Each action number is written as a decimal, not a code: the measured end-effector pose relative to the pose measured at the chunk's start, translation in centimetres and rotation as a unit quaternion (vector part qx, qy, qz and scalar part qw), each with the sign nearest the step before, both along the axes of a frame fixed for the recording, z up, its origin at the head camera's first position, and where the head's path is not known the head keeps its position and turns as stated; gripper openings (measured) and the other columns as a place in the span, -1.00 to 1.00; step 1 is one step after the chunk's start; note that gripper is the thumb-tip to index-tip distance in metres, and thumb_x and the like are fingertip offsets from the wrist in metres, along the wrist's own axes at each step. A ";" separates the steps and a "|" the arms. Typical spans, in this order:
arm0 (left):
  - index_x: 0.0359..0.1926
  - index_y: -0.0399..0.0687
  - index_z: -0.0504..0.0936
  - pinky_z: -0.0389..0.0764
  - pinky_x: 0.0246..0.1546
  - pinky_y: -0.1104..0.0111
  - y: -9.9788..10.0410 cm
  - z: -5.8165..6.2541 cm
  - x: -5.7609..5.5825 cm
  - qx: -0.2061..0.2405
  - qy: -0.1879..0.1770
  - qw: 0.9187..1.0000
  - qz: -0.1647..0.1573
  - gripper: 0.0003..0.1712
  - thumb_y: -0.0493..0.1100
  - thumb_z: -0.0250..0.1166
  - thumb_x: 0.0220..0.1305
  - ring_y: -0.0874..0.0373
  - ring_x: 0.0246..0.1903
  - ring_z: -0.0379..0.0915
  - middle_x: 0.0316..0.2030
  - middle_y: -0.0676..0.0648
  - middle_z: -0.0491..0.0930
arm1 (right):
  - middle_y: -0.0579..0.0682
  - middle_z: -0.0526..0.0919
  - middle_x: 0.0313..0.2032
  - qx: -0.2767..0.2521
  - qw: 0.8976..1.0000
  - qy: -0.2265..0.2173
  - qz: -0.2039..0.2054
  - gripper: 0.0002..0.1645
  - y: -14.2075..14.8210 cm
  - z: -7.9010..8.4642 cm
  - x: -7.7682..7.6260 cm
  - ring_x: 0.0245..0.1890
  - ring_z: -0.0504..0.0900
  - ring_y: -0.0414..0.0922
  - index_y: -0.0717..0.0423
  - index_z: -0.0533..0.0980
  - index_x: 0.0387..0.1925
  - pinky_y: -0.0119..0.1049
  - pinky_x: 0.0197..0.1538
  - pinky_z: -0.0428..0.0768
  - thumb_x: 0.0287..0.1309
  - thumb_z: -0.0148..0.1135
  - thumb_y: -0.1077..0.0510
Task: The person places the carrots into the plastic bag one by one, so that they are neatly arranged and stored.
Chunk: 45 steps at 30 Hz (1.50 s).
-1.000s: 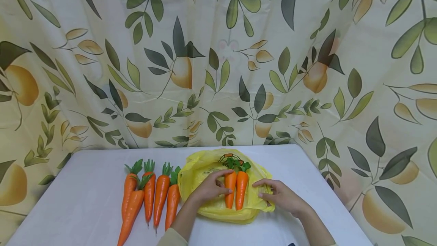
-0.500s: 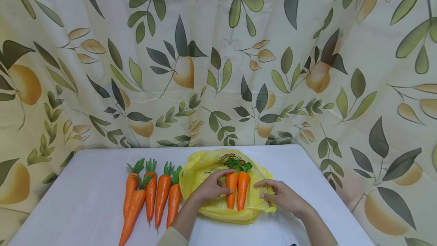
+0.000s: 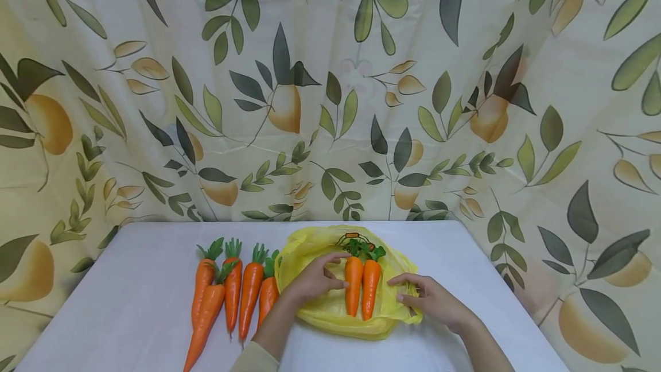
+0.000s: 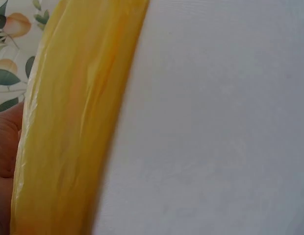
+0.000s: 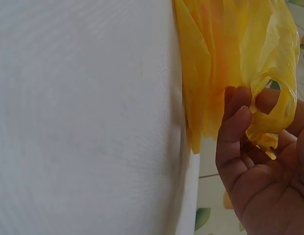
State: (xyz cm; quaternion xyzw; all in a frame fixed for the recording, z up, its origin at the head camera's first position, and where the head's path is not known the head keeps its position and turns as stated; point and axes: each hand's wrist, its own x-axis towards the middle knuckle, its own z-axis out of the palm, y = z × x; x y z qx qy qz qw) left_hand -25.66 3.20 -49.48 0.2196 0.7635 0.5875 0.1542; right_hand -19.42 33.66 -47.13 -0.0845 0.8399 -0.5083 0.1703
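Note:
A yellow plastic bag (image 3: 356, 328) lies spread on the table, with a left carrot (image 3: 353, 289) and a right carrot (image 3: 370, 291) on it, green tops pointing away from me. My left hand (image 3: 316, 279) is over the bag's left part, its thumb and forefinger apart at the left carrot's side. At the bag's right edge, my right hand (image 3: 434, 302) holds the bag's handle (image 5: 274, 117) among curled fingers, as the right wrist view shows. In the left wrist view the bag's side (image 4: 73, 122) hides most of the left hand.
Several more carrots (image 3: 250, 291) lie side by side on the white table (image 3: 139, 303), left of the bag; my left forearm partly covers the nearest one. A leaf-and-fruit patterned curtain (image 3: 330, 131) hangs behind the table.
My left hand's fingertips have eased off the left carrot, a little to the left. The right hand stays at the bag's edge. The whole head view has shifted slightly.

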 end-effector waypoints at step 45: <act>0.34 0.12 0.58 0.60 -0.14 0.15 -11.1 3.1 2.1 0.006 -0.002 0.999 -0.040 -0.50 -0.19 0.38 0.42 -0.04 -0.07 0.49 0.27 -0.23 0.46 | 0.13 0.53 0.04 0.015 1.000 0.001 -0.002 -0.59 0.4 -0.4 -0.1 -0.31 0.53 -0.03 0.09 0.58 0.23 -0.26 -0.26 0.56 0.40 0.32 0.13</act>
